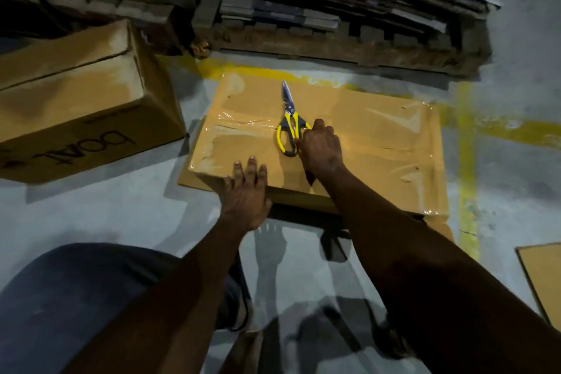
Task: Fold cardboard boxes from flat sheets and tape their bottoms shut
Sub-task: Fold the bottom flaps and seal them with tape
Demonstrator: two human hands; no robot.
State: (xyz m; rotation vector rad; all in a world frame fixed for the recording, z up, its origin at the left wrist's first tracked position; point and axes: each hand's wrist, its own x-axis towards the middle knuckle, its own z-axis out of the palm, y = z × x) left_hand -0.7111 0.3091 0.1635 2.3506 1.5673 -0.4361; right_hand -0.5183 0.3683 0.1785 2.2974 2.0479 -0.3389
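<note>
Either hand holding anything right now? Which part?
Right hand grips the scissors by the yellow handle loop; they lie on the taped box. Left hand only presses flat on the box's near edge.

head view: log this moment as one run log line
left hand flat on near edge of taped brown cardboard box | right hand grips yellow-handled steel scissors lying on its top | seam taped

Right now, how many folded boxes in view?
2. One taped box at centre, scissors on top; one printed box on the floor at left. More may be hidden beyond the frame.
</note>
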